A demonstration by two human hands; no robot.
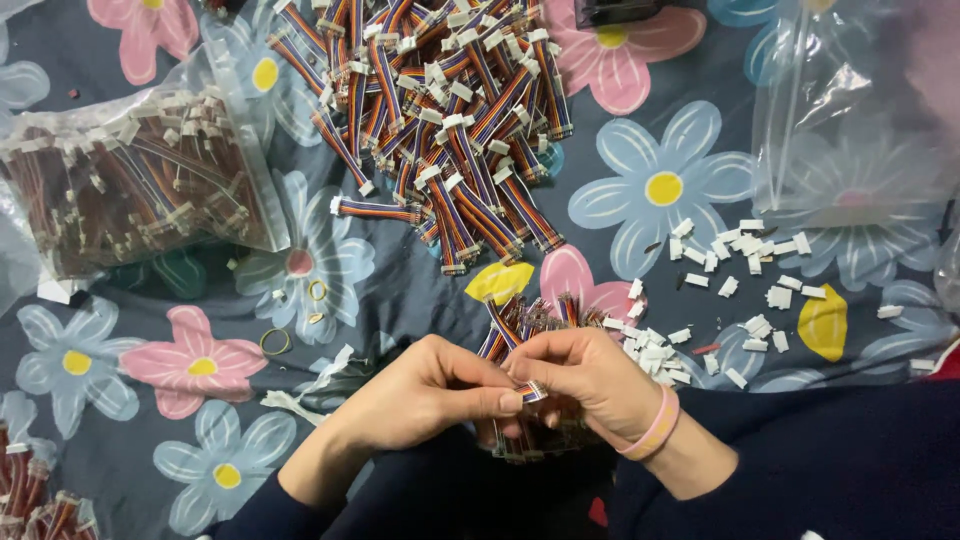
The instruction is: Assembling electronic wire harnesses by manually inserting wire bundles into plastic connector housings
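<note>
Surface: a dark blue cloth (420,290) printed with large pink, blue and white flowers, filling the whole view. Nothing of the room beyond it shows.

Containers: a clear bag (130,180) lies at the left edge, packed with short multicolour wire leads with white plugs. A second clear bag (850,110) sits at the top right corner; contents cannot be made out. A dark box (610,10) is cut off at the top edge.

Loose items: a big pile of leads (440,110) spreads from the top edge toward the centre, striped wires with white plugs at the ends. White plugs (740,270) are scattered right of centre, more just beside the right hand. Two rubber bands (275,341) lie left of centre. More leads (30,500) show at the bottom left corner.

Hands: both near the bottom edge, centre, touching each other. Left hand (420,395) is curled, thumb and forefinger pinched on one end of a lead (530,391). Right hand (585,375), pink band on its wrist, is also curled, fingertips pinching the same lead. A small bundle (530,318) of leads lies just behind the hands; another part shows under them. Dark sleeves cover both forearms.
</note>
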